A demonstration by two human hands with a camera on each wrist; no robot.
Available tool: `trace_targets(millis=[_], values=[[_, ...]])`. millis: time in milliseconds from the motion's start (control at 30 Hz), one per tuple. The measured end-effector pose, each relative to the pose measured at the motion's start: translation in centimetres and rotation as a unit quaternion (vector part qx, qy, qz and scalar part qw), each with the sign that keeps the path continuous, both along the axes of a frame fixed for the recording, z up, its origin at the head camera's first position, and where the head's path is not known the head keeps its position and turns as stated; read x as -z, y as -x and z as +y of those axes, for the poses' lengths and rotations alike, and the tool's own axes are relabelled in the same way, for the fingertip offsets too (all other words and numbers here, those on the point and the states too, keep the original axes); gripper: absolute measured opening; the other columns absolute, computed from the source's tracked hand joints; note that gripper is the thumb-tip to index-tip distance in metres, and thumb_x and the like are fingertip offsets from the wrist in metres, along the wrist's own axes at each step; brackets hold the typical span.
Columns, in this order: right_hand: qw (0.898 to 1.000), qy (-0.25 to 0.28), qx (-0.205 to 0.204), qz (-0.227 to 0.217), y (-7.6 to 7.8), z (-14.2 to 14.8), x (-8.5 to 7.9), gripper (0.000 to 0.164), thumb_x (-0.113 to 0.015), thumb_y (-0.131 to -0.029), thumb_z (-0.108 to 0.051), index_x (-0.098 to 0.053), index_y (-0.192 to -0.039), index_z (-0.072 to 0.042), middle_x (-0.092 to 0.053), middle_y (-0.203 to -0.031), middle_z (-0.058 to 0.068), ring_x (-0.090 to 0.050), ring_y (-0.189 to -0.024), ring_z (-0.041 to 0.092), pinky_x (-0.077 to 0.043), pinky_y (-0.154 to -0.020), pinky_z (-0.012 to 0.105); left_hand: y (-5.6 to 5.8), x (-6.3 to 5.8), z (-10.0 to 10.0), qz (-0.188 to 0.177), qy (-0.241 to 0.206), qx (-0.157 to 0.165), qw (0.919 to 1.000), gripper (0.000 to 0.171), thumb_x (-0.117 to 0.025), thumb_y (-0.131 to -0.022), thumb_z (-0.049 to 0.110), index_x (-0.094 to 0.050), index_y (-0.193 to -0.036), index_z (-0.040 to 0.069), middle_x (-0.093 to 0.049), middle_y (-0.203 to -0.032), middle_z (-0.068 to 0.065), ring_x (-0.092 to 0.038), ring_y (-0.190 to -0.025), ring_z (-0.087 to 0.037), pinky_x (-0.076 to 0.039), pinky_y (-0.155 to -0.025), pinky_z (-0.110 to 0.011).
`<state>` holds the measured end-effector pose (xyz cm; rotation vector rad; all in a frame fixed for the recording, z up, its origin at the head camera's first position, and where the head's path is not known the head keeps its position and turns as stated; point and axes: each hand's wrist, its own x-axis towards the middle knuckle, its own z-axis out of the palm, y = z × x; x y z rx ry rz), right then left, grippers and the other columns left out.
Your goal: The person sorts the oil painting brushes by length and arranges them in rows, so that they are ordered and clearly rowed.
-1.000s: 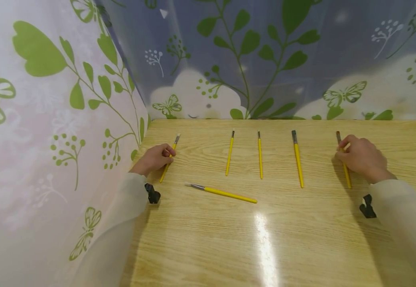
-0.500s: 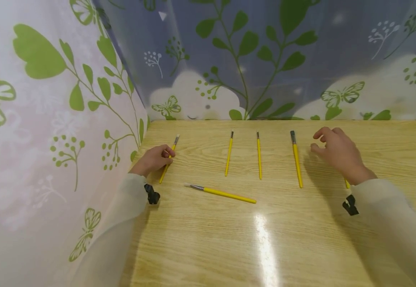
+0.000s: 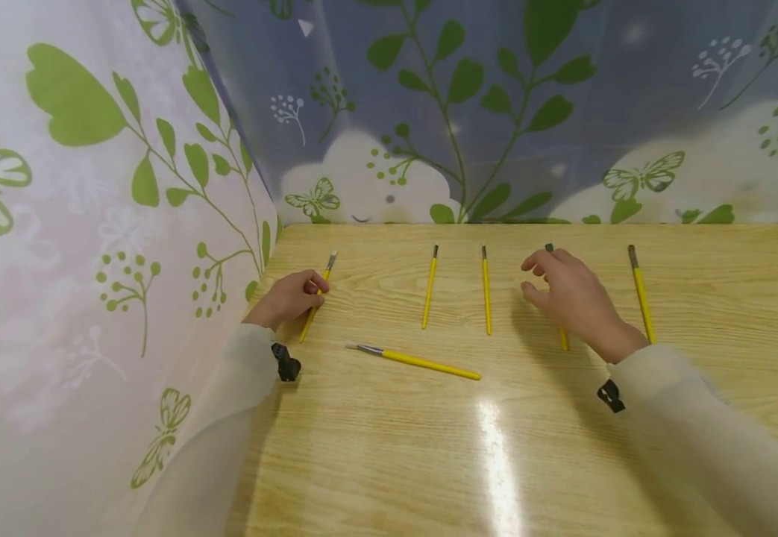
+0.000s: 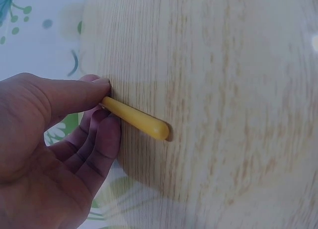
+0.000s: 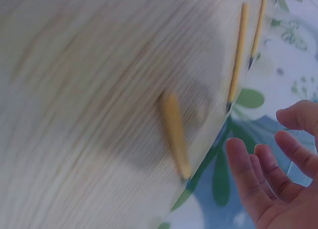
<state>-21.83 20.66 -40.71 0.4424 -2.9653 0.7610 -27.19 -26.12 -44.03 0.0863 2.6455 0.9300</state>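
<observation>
My left hand [image 3: 289, 297] pinches a yellow-handled paintbrush [image 3: 306, 327] at the table's left side. In the left wrist view its rounded handle end [image 4: 149, 127] sticks out past the thumb and fingers, close to the wood. Over a wide paintbrush [image 3: 565, 339] with dark bristles hovers my right hand [image 3: 579, 302], holding nothing, its fingers loosely bent. The hand hides the middle of that brush in the head view. The right wrist view shows the fingers [image 5: 271, 177] apart from the blurred wide brush handle [image 5: 175, 134].
Two thin paintbrushes [image 3: 431, 287] [image 3: 486, 291] lie near-parallel at mid-table. Another brush [image 3: 641, 291] with brown bristles lies at right. A white-bristled brush [image 3: 429, 364] lies crosswise nearer me. Patterned sheets [image 3: 389, 171] border the wooden table [image 3: 362, 455] at the back and left.
My right hand has let go of the brown-bristled brush at right and moved left, over the wide dark-bristled brush. My left hand has stayed on its brush.
</observation>
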Motion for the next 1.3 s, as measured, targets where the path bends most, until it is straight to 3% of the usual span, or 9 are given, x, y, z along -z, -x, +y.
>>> trace_targets(millis=[267,667,933,1167,1300], values=[[0.999,0.004,-0.039,0.023,-0.9,-3.9,0.1,0.030,-0.069,-0.106,-0.016,-0.068,-0.132,-0.002,-0.067,-0.123,0.023,-0.069,-0.112,0.039,-0.058,-0.089,0.056,0.0,0.1,0.1,0.002,0.002,-0.005,1.0000,0.017,-0.062,-0.111,0.012,-0.065,-0.126,0.006,-0.058,-0.117,-0.013,-0.054,-0.104,-0.030,-0.047,-0.095,-0.043],[0.992,-0.007,-0.113,0.048,-3.2,-9.7,1.6,0.025,-0.071,-0.102,-0.010,-0.070,-0.127,-0.006,-0.070,-0.116,0.015,-0.069,-0.103,0.030,-0.060,-0.085,0.046,0.0,0.2,0.0,0.006,0.011,-0.003,0.9999,0.016,-0.063,-0.111,0.013,-0.065,-0.126,0.007,-0.058,-0.119,-0.014,-0.053,-0.105,-0.031,-0.046,-0.096,-0.044],[0.989,-0.021,-0.147,0.020,-4.2,-12.6,2.1,0.024,-0.071,-0.104,-0.014,-0.071,-0.128,-0.007,-0.069,-0.117,0.011,-0.070,-0.103,0.025,-0.060,-0.083,0.040,-0.1,0.2,0.1,0.006,0.010,-0.005,0.9999,0.018,-0.063,-0.110,0.011,-0.065,-0.127,0.005,-0.058,-0.118,-0.014,-0.052,-0.105,-0.030,-0.045,-0.095,-0.042],[0.984,-0.026,-0.176,-0.014,-5.1,-14.2,2.9,0.022,-0.077,-0.103,-0.019,-0.072,-0.122,-0.010,-0.068,-0.107,0.006,-0.057,-0.081,0.015,-0.053,-0.075,0.034,-0.2,-0.1,0.2,0.012,0.011,-0.003,0.9999,0.017,-0.063,-0.110,0.011,-0.065,-0.126,0.005,-0.058,-0.116,-0.013,-0.052,-0.103,-0.030,-0.044,-0.093,-0.041],[0.983,-0.038,-0.175,-0.036,-5.3,-14.7,3.4,0.023,-0.078,-0.102,-0.018,-0.073,-0.124,-0.013,-0.068,-0.109,0.002,-0.059,-0.085,0.014,-0.054,-0.074,0.034,-0.2,0.0,0.2,0.011,0.012,-0.004,0.9999,0.018,-0.063,-0.110,0.010,-0.065,-0.127,0.005,-0.058,-0.117,-0.014,-0.053,-0.105,-0.030,-0.045,-0.095,-0.042]])
